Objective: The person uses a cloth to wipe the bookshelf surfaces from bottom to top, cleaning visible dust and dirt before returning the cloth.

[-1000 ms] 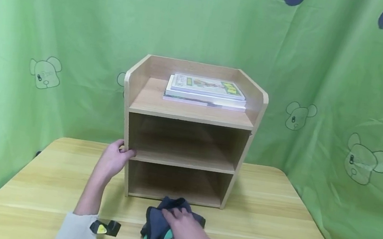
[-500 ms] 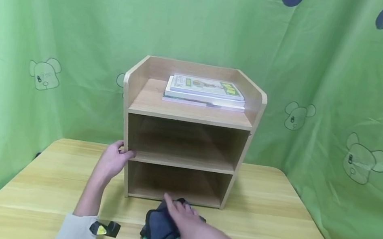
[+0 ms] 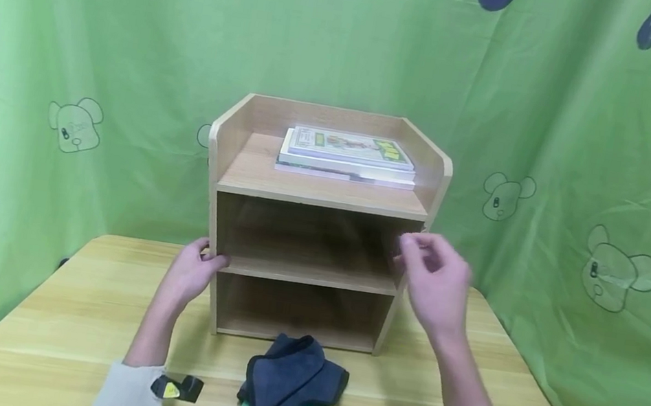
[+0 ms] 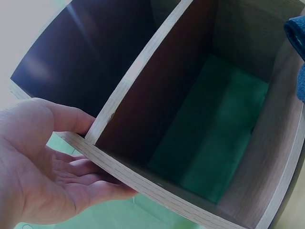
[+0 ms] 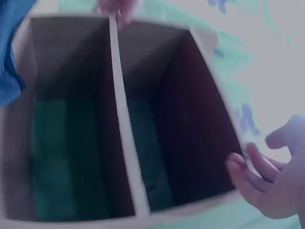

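Observation:
A wooden shelf unit point(image 3: 327, 193) stands on the table, with two open compartments below its top tray. My left hand point(image 3: 193, 272) grips the unit's left side panel, the thumb inside by the middle board and the fingers outside, as the left wrist view point(image 4: 62, 171) also shows. Raised beside the right side panel is my right hand point(image 3: 440, 285), its fingers loosely bent around nothing; in the right wrist view its fingertips lie close to the panel's front edge, contact uncertain. A crumpled dark blue cloth point(image 3: 294, 382) with black edging and a green underside lies in front of the unit.
A small stack of books point(image 3: 347, 157) lies on the top tray of the unit. The light wooden table point(image 3: 64, 326) extends to both sides. Green patterned curtains point(image 3: 151, 67) hang behind and along both sides.
My right hand has let go of the cloth and moved up and right to the unit's right side. The cloth stays on the table. My left hand keeps its grip.

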### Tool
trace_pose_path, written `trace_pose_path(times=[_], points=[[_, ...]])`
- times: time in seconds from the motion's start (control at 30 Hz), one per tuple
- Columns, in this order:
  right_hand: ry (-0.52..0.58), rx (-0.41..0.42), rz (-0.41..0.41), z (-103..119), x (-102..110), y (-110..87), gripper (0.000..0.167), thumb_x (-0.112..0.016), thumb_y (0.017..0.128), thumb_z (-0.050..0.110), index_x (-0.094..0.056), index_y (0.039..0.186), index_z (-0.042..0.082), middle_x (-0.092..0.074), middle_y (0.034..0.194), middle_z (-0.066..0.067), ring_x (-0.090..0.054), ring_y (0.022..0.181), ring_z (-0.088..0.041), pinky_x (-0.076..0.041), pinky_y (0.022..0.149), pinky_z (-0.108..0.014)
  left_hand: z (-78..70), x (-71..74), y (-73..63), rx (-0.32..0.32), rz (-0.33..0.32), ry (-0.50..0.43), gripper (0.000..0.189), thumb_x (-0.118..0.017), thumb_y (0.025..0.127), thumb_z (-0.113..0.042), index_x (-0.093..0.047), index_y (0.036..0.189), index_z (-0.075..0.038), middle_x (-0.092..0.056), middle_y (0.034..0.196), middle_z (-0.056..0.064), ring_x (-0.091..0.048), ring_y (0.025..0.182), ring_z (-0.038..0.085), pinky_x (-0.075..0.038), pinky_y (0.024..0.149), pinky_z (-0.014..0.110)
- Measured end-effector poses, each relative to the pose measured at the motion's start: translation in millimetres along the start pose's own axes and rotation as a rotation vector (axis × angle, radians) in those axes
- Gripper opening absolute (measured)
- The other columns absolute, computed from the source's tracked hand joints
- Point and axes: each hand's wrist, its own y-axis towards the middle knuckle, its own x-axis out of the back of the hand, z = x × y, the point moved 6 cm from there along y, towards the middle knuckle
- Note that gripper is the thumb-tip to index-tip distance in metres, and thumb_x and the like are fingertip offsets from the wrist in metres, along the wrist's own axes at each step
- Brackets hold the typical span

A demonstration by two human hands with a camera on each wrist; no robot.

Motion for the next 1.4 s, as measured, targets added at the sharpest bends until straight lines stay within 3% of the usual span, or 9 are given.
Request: trace_pose_path(times=[0.1,0.17,0.33,0.5,0.77,1.1,1.3,1.4], points=[[0.038,-0.038,-0.149,-18.8,9.9,7.0,0.029,-0.067,0.098,0.03,-0.063,0.113,0.005,-0.067,0.098,-0.006,-0.062,0.092,-0.018,-0.05,0.087,-0.028,1.0,0.0,0.0,0.005,0.002,0.003,0.058,-0.058,0.097,-0.021,-0.042,0.148,0.003,-0.047,0.151,0.028,-0.045,0.14,0.045,-0.036,0.116,0.059],[0.039,-0.075,-0.159,-32.0,8.9,9.2,0.037,-0.069,0.096,0.028,-0.057,0.12,0.003,-0.063,0.108,-0.008,-0.058,0.103,-0.021,-0.045,0.096,-0.034,1.4,0.1,-0.2,0.007,0.002,0.004,0.058,-0.058,0.097,-0.021,-0.042,0.148,0.003,-0.048,0.15,0.029,-0.046,0.14,0.045,-0.036,0.116,0.059],[0.016,-0.232,0.047,-64.3,-6.1,10.9,0.073,-0.065,0.097,0.037,-0.031,0.153,0.006,-0.049,0.145,-0.022,-0.05,0.131,-0.038,-0.041,0.112,-0.055,0.0,-0.1,-0.8,0.002,-0.002,0.004,0.058,-0.059,0.097,-0.021,-0.042,0.148,0.003,-0.047,0.15,0.029,-0.046,0.139,0.046,-0.036,0.115,0.059],[-0.006,-0.339,0.254,-86.1,-21.2,7.9,0.081,-0.058,0.101,0.034,-0.011,0.161,0.005,-0.037,0.157,-0.027,-0.051,0.134,-0.043,-0.041,0.113,-0.057,-0.4,-1.4,-1.2,-0.002,-0.003,0.027,0.057,-0.058,0.098,-0.022,-0.044,0.147,0.003,-0.047,0.15,0.029,-0.045,0.14,0.046,-0.036,0.115,0.06],[-0.062,-0.372,0.364,-102.1,-30.5,4.0,0.074,-0.051,0.103,0.028,-0.016,0.16,-0.002,-0.033,0.158,-0.031,-0.036,0.145,-0.047,-0.031,0.119,-0.06,-0.6,-0.1,-1.7,0.0,-0.009,0.029,0.055,-0.058,0.098,-0.022,-0.045,0.145,0.002,-0.05,0.149,0.028,-0.045,0.14,0.046,-0.035,0.116,0.06],[-0.102,-0.331,0.408,-110.5,-25.9,2.3,0.07,-0.052,0.103,0.025,-0.021,0.157,-0.008,-0.037,0.154,-0.035,-0.045,0.138,-0.047,-0.04,0.113,-0.058,-2.7,-2.9,-0.5,-0.034,-0.033,0.034,0.044,-0.057,0.098,-0.017,-0.055,0.135,0.005,-0.06,0.137,0.029,-0.056,0.13,0.043,-0.044,0.11,0.057],[-0.095,-0.316,0.404,-110.5,-26.6,1.8,0.068,-0.052,0.103,0.025,-0.024,0.155,-0.009,-0.04,0.152,-0.035,-0.048,0.136,-0.047,-0.042,0.112,-0.058,-12.0,6.6,-8.3,-0.082,-0.02,0.154,0.035,-0.059,0.099,-0.023,-0.066,0.121,0.003,-0.07,0.116,0.021,-0.063,0.102,0.031,-0.053,0.089,0.044],[-0.094,-0.315,0.406,-110.1,-26.7,1.6,0.068,-0.052,0.103,0.026,-0.024,0.156,-0.008,-0.038,0.153,-0.035,-0.047,0.137,-0.048,-0.041,0.112,-0.058,-25.4,17.3,-21.0,-0.097,-0.024,0.251,0.036,-0.057,0.101,-0.028,-0.068,0.12,0.002,-0.071,0.115,0.019,-0.065,0.103,0.033,-0.054,0.088,0.045]])
